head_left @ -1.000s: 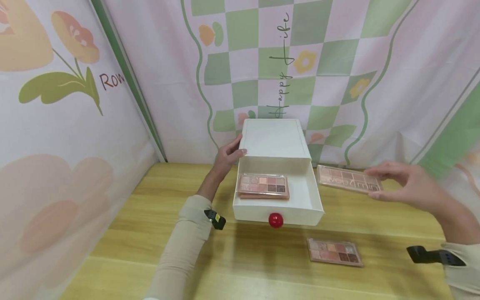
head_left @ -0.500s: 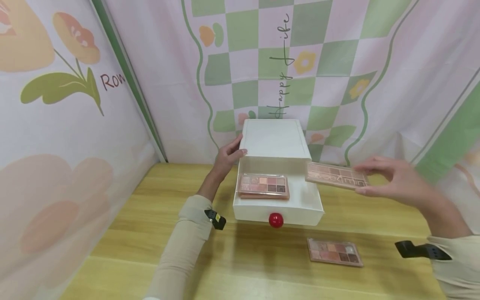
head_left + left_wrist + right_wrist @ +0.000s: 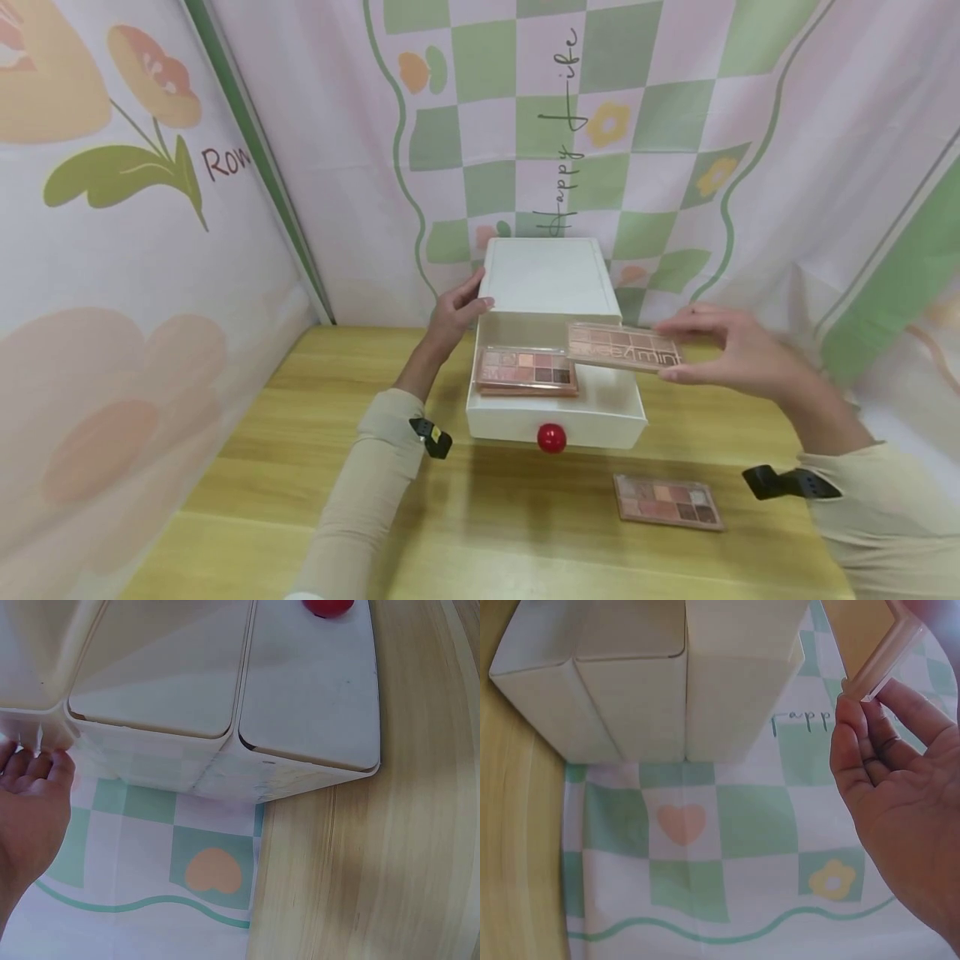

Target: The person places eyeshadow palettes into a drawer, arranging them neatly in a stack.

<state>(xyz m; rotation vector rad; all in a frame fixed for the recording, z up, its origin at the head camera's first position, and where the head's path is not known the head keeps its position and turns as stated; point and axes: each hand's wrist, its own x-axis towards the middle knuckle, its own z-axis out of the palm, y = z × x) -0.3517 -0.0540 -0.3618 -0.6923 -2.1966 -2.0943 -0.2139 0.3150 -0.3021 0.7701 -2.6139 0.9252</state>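
Note:
A white drawer cabinet [image 3: 547, 275] stands against the patterned cloth, with its top drawer [image 3: 510, 425] pulled out. My left hand [image 3: 453, 314] rests on the cabinet's left side, thumb at the top front edge; the left wrist view has its fingertips against the side. My right hand [image 3: 738, 354] pinches one end of an eyeshadow palette [image 3: 626, 347], slightly tilted, over the drawer's right part. The palette's far end overlaps a stacked pair of eyeshadow palettes [image 3: 525, 371] lying on the left of the drawer. In the right wrist view, thumb and fingers pinch the palette [image 3: 885, 656] edge-on.
Another eyeshadow palette [image 3: 667, 502] lies on the wooden table [image 3: 247, 467], right of and nearer than the drawer. A red knob [image 3: 552, 438] sticks out from the drawer front. Two shut drawers [image 3: 161, 667] sit below the open one. Patterned cloth [image 3: 540, 133] hangs behind.
My right hand has carried its eyeshadow palette leftward, from beside the cabinet to over the open drawer. The left hand, the drawer and the other palettes have stayed in place.

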